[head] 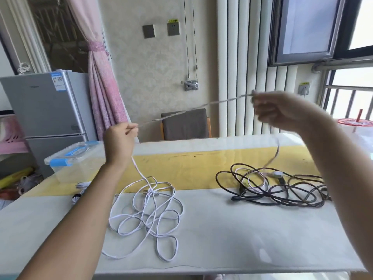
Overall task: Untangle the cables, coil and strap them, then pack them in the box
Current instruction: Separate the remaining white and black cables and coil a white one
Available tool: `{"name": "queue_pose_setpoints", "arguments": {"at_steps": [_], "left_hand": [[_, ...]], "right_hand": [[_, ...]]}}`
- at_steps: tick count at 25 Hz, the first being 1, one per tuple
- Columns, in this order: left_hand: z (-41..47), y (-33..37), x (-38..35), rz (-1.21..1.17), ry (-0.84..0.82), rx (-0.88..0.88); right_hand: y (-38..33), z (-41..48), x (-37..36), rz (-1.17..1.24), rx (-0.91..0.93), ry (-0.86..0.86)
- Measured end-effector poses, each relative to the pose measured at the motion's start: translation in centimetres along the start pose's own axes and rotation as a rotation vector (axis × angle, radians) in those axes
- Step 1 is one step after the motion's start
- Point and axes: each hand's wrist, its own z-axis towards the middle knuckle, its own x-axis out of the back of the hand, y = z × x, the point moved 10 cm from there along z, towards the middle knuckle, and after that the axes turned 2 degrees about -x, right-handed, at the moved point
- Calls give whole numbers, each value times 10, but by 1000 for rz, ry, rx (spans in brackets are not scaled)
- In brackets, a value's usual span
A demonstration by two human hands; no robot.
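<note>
Spanning the air above the table (222, 239) was item one, a white cable (173, 115), drawn nearly taut and blurred along its length.

- Left hand (119, 142): raised over the table's left half, thumb and fingers pinching the white cable. From this hand the strand fell to the white tangle (149, 211).
- Right hand (282, 114): raised higher, to the right, fingers curled round the other end of the span; motion blur hid the exact finger placement. A further blurred strand dropped below it toward the dark cables (282, 188).
- White tangle: loose overlapping loops lying flat on the table's near left-centre, uncoiled, unstrapped.
- Dark cables: a second loose heap on the right of the table, well apart from the white tangle, with a pale strand mixed in and plug ends showing.
- Box (76, 158): clear plastic with blue latches, lid on, at the far left corner of the table.
- Yellow band (191, 168): ran across the table's far half.
- Beyond the table: grey fridge (46, 110), pink curtain (103, 87), brown chair (185, 124).
</note>
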Motion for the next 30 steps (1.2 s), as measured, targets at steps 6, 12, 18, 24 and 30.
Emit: {"name": "queue_pose_setpoints", "arguments": {"at_steps": [6,12,18,24,30], "left_hand": [[-33,-17,-59,124,-577,170],[-95,151,-104,-265,-911,-157],[-57,102,-63,47,-505,-271],[-57,-65,-49,329,-488,260],[-91,0,-94,283,-822,124]], "right_hand": [[-10,3,7,-573,42,72],[3,9,-85,-1044,71,-107],[-2,6,14,-987,-32,315],[41,-21,111,-699,-113,780],[71,25,1,-1084,-285,123]]}}
